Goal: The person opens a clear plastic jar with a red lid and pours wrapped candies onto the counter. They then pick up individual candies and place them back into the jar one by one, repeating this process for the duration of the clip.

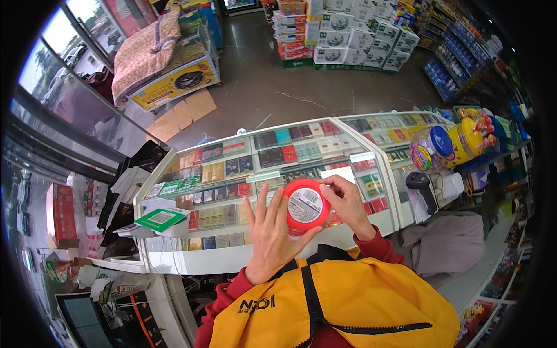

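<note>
A round container with a bright red lid (296,223) is held above the front of the glass counter, its lid side toward me. A white round label with a barcode covers the middle of the lid. My left hand (271,238) holds its left side, with the index finger along the rim and the thumb below; the other fingers are stretched out. My right hand (350,207) grips the right rim, thumb and fingertips at the upper edge. The container's body is mostly hidden behind the lid.
Beneath my hands, a glass display counter (214,148) holds rows of small boxes. A green code sign (159,219) stands at its left end. To the right are a barcode scanner (422,191), plastic candy jars (432,145) and a grey cloth (444,243). White cartons (348,35) are stacked beyond.
</note>
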A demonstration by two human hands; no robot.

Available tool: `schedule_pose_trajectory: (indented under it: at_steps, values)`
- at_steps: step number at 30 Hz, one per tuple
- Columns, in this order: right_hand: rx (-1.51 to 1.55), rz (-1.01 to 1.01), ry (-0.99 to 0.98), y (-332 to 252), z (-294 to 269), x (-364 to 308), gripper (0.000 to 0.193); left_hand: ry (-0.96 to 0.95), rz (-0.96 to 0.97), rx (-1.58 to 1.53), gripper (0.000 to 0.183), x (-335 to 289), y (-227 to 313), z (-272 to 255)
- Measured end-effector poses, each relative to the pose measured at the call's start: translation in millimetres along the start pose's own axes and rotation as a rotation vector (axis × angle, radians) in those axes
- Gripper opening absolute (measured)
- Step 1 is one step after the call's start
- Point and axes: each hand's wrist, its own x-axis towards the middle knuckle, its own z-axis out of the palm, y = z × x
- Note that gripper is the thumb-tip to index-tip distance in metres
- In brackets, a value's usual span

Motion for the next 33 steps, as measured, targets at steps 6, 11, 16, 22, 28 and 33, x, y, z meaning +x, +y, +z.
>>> schedule_pose_trajectory:
  at_steps: [6, 11, 16, 22, 28, 33]
  values:
    - [-0.04, -0.063, -0.004, 0.5, -1.6, 8.7, 0.012, -0.113, 0.066, 0.05, 0.115, 23.2, 12.0, 18.6]
    - [-0.157, -0.126, -0.052, 0.4, -0.8, 26.0, 0.017, -0.118, 0.052, 0.077, 0.111, 19.8, 9.4, 31.2]
    - [-0.123, -0.162, -0.099, 3.4, 12.4, 42.1, 0.019, -0.077, 0.057, 0.01, 0.105, 20.3, 7.8, 35.7]
    - [0.05, 0.041, -0.295, 1.9, 2.9, 49.4, 0.017, -0.053, 0.055, -0.061, 0.097, 22.3, 8.8, 34.7]
    - [0.017, 0.072, -0.32, 9.4, 2.5, 52.1, 0.013, -0.078, 0.017, -0.07, 0.098, 22.3, 11.6, 35.6]
    - [-0.271, -0.241, -0.305, 20.2, 9.4, 46.9, 0.035, -0.091, -0.009, -0.041, 0.097, 18.0, 12.1, 42.2]
